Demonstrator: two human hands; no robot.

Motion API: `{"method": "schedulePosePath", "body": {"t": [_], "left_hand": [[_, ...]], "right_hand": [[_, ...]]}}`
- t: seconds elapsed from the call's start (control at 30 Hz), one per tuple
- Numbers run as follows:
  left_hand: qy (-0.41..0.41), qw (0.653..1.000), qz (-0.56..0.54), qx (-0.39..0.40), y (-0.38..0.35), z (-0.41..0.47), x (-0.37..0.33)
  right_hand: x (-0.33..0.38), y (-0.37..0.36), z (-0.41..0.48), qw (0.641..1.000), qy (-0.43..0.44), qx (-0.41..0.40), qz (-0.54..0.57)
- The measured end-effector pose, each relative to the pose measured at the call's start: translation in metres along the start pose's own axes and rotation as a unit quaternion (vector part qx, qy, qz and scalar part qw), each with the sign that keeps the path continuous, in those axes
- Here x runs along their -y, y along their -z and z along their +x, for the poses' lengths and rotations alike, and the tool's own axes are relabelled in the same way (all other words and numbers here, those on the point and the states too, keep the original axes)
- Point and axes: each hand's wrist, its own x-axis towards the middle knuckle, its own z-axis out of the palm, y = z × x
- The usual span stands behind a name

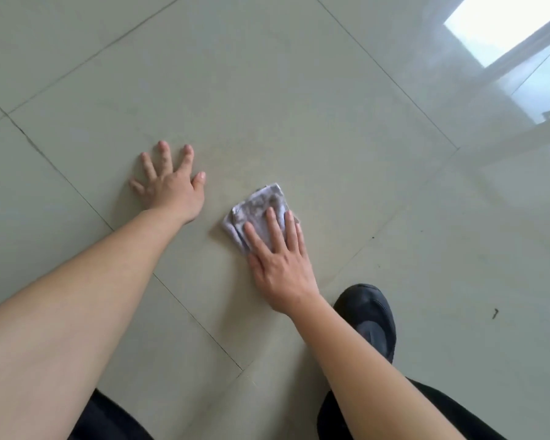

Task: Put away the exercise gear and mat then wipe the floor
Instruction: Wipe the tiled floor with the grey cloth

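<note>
My right hand (280,268) flat, fingers straight, pressing grey folded rag (258,211) onto tiled floor (267,90). Left hand (169,182) left of rag, splayed flat on floor. Black shoe (367,315) just right-below rag.

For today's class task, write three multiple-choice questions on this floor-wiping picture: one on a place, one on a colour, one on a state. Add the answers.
1. Where is the cloth? A in a bucket; B under the right hand; C over a chair.
2. What colour is the shoe? A white; B red; C black.
3. How is the left hand? A flat on the floor, fingers spread; B gripping the cloth; C in a fist.
Answers: 1 B, straight fingers press it onto the floor; 2 C, its whole upper is black; 3 A, palm down, holding nothing.
</note>
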Motion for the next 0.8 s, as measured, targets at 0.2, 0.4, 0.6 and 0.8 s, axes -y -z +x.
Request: {"method": "schedulePosePath", "body": {"t": [0.2,0.4,0.6,0.8], "left_hand": [[-0.004,1.000,0.014,0.006,-0.001,0.002,0.002],[-0.007,1.000,0.029,0.008,-0.003,0.003,0.005],[-0.005,0.997,0.048,0.054,0.016,0.001,-0.003],[-0.030,0.997,0.063,0.040,0.020,-0.007,-0.031]], "right_hand": [[-0.068,0.033,0.029,0.995,-0.008,-0.019,-0.095],[-0.068,0.058,0.083,0.988,-0.155,-0.026,0.005],[0.006,-0.021,-0.059,0.996,-0.079,-0.026,0.036],[-0.058,-0.017,-0.073,0.999,-0.031,-0.001,-0.030]]}}
